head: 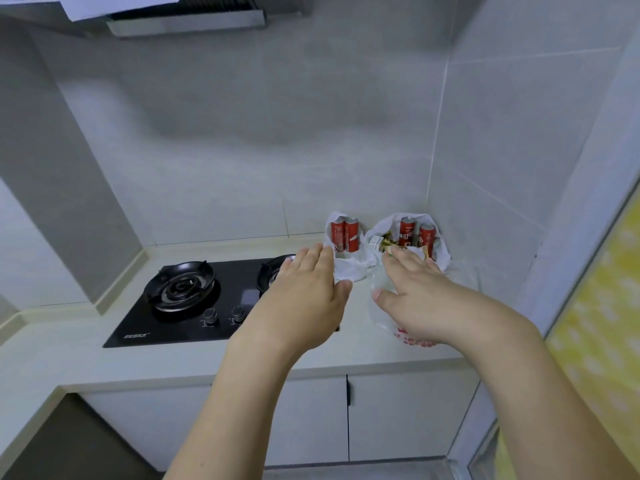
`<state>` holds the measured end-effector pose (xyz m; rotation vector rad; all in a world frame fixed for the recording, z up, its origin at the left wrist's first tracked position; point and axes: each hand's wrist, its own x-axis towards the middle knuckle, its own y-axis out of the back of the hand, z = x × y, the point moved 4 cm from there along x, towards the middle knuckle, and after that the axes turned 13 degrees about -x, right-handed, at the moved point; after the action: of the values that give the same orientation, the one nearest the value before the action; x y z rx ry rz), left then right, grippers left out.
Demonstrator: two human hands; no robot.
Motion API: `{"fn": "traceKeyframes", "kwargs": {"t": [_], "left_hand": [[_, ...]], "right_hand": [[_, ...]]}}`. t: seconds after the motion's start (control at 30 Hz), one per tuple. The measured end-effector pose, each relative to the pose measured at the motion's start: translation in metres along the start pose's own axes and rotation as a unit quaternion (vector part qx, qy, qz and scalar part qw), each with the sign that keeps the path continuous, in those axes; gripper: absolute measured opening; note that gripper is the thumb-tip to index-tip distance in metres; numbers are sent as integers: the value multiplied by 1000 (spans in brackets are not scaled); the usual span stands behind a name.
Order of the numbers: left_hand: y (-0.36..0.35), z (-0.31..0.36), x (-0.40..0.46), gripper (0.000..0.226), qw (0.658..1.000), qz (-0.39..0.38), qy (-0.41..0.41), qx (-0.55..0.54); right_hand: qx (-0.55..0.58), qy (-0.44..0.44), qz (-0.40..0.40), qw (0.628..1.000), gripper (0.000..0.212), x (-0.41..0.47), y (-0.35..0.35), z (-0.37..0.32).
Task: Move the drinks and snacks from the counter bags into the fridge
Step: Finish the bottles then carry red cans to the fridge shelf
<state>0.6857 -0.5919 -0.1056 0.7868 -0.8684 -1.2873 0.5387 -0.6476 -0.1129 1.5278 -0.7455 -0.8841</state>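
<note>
Two white plastic bags stand in the counter's back right corner. The left bag [349, 268] holds two upright red cans [344, 234]. The right bag [441, 252] holds two more red cans [416, 233] and some small snack packets [379, 244]. My left hand [308, 296] reaches forward with straight fingers, fingertips at the left bag's near edge, holding nothing. My right hand [414, 299] stretches out flat over the right bag's front, fingers at the snacks, thumb spread. A clear plastic bag [382, 317] with red print lies under that hand.
A black two-burner gas hob [187, 299] with two knobs sits in the pale counter [62, 358] left of the bags. Tiled walls close the corner. White cabinet doors [408, 417] run below. A yellow patterned surface [602, 327] stands at the right edge.
</note>
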Motion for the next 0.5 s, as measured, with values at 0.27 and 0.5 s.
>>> {"fn": "traceKeyframes", "kwargs": {"t": [0.27, 0.5], "left_hand": [[6, -15, 22, 61, 1000, -6, 1, 11], [-2, -15, 43, 52, 999, -21, 19, 15]], "right_hand": [[2, -1, -2, 1000, 67, 22, 4, -3], [11, 1, -18, 1000, 66, 43, 1, 9]]}}
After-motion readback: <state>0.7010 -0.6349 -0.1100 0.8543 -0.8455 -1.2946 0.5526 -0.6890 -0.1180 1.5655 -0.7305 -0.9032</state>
